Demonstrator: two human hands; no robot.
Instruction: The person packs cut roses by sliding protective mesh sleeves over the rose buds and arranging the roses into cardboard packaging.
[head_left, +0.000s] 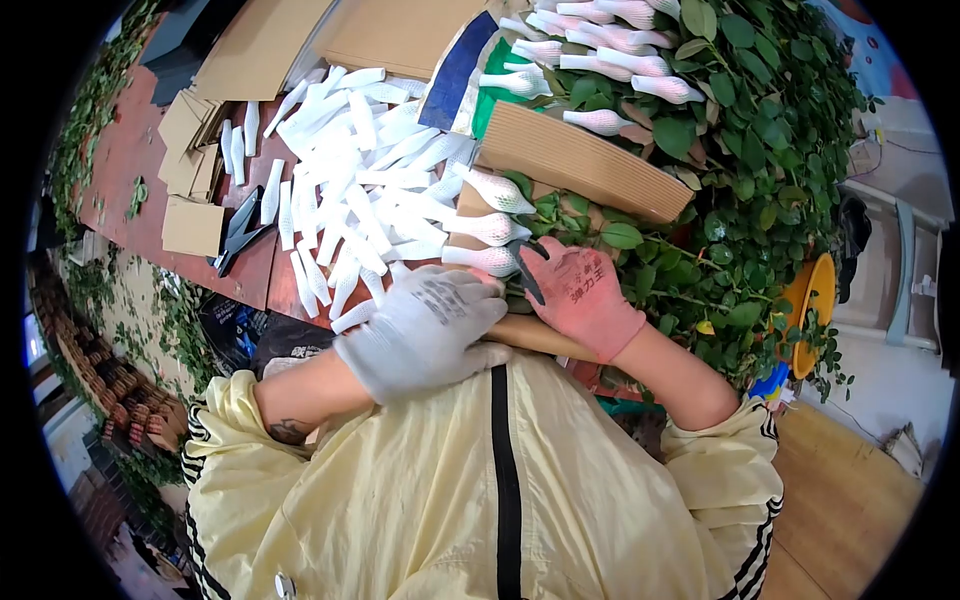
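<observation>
Sleeved roses (488,229) lie in a row on corrugated cardboard, their pinkish heads inside white foam net sleeves. My left hand (432,318), in a pale grey glove, rests over the near end of this row. Its fingers stretch to the right and its thumb is apart, beside the rolled cardboard edge (545,336). My right hand (585,298), in a red glove with dark fingertips, curls its fingers at the base of the nearest rose head (482,260). The stem under the right palm is hidden.
Loose white foam net sleeves (350,180) are heaped at left centre. A black stapler (240,230) lies near small cardboard pieces (192,226). A cardboard strip (585,162) stands behind the row. Leafy stems (745,170) and more sleeved roses (610,50) fill the right.
</observation>
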